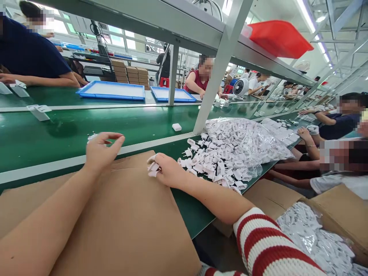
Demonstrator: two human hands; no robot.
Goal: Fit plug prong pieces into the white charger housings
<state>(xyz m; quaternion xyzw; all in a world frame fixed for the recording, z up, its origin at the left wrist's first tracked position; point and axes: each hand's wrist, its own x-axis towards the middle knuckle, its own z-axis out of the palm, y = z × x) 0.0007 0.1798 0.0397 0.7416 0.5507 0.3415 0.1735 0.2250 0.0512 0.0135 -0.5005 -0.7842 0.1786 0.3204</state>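
My left hand (102, 151) is over the near edge of the green conveyor belt (129, 124), thumb and forefinger spread apart. Just past its knuckles a small white plug with metal prongs (92, 137) shows; whether the hand touches it I cannot tell. Over a flat brown cardboard sheet (123, 214), my right hand (170, 172) is closed around white plug housings (153, 168), partly hidden by the fingers. Right of that hand spreads a heap of white plug housings (212, 157), some under a clear plastic bag (247, 134).
A white piece (176, 127) lies on the belt, and folded white parts (39, 112) lie farther left. Blue-rimmed trays (112, 90) stand across. A metal post (214, 76) rises beside the heap. A carton (339, 214) of bagged white parts is lower right. Co-workers sit around.
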